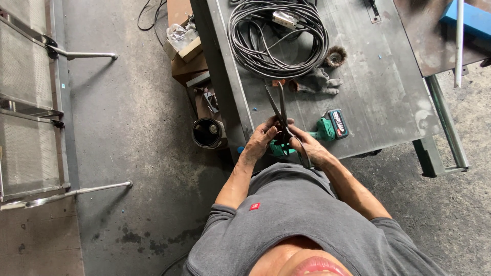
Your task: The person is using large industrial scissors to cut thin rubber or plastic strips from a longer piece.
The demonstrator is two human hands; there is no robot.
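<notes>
Head view, from left to right: a metal mesh bench stands on the concrete floor, well apart from the work. Next comes a cardboard box and a dark can, both on the floor just beside the surface. At the near edge of the surface the left hand is closed around the lower part of long dark tongs, whose arms point away toward a cable coil. The right hand is closed too, gripping what seems to be one handle of the tongs, though the fingers hide the join. Between and under the hands lies a green drill, touching the surface, its battery end to the right. Beyond it lie a grey glove and a wire brush, near the coil
</notes>
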